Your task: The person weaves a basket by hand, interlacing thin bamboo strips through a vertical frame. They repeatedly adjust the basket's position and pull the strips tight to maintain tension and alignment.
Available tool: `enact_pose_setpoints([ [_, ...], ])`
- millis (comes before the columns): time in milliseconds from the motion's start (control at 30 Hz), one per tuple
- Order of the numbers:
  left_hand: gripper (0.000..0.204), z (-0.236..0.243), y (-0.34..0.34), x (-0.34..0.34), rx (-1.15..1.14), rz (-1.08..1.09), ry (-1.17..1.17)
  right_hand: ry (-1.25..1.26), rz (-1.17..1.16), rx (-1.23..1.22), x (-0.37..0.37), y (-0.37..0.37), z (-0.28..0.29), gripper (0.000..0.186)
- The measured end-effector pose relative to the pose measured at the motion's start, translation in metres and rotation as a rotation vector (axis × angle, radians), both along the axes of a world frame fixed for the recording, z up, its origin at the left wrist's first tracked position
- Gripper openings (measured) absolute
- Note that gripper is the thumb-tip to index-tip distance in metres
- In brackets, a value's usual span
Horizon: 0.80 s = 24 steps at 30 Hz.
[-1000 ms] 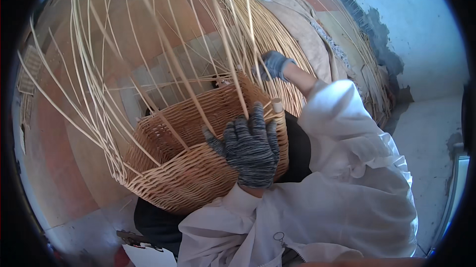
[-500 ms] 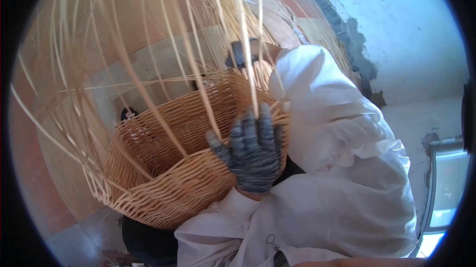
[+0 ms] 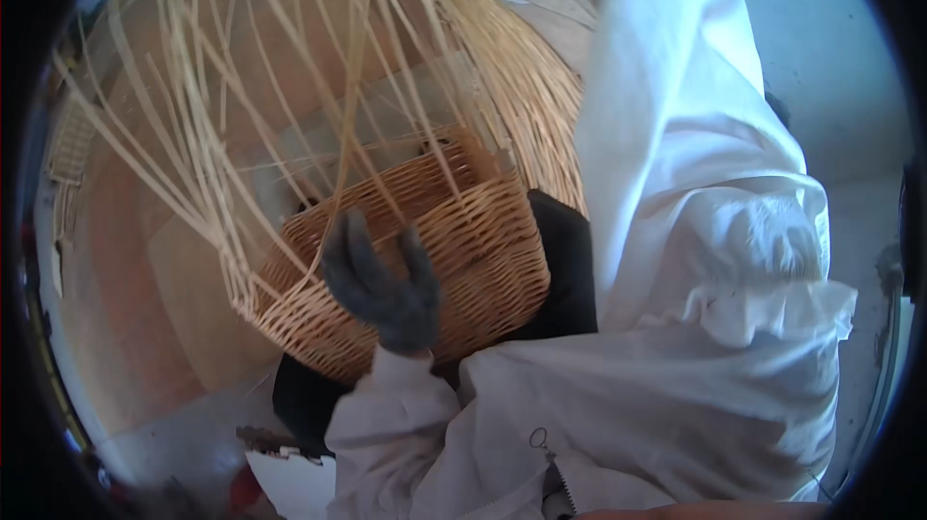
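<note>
Spread left hand (image 3: pixel 388 296) wide at basket (image 3: pixel 494 252), couldn't see right hand, likely needed steady bracing to avoid kinking canes (image 3: pixel 235 277).

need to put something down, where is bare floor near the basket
Bare floor lies left of the basket, between splayed stakes and the dark trouser leg. Crowded: over the basket, with stakes; at its near side, with the left hand; and upper right, with rods.

Tan rectangular woven-wicker basket (image 3: pixel 497 254) on black-clothed lap (image 3: pixel 563 264), grey-gloved left hand (image 3: pixel 381 283) before its near wall, long pale wicker rods (image 3: pixel 235 269) along its left, straw-coloured rod bundle (image 3: pixel 531 76) beyond, white sleeve (image 3: pixel 666 105) right
</note>
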State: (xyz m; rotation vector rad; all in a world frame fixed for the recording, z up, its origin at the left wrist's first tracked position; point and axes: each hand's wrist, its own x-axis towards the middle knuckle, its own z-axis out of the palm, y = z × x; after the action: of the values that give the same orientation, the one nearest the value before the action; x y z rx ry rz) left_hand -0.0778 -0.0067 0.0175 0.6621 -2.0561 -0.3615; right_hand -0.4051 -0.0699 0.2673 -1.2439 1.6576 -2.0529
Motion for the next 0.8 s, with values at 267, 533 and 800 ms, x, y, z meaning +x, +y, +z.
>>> enact_pose_setpoints([
  [267, 0.036, 0.05, -0.116, -0.034, -0.45, -0.314, -0.965, 0.119, -0.176, 0.493, 0.147, 0.197, -0.247, 0.035],
  [533, 0.022, 0.062, -0.2, -0.053, -0.375, 0.084, -0.753, 0.163, -0.392, 0.544, 0.172, 0.195, -0.282, 0.041],
  [800, 0.037, 0.102, -0.177, -0.015, -0.527, 0.083, -0.407, -0.012, -0.3, 0.471, 0.178, 0.195, -0.283, 0.046],
])
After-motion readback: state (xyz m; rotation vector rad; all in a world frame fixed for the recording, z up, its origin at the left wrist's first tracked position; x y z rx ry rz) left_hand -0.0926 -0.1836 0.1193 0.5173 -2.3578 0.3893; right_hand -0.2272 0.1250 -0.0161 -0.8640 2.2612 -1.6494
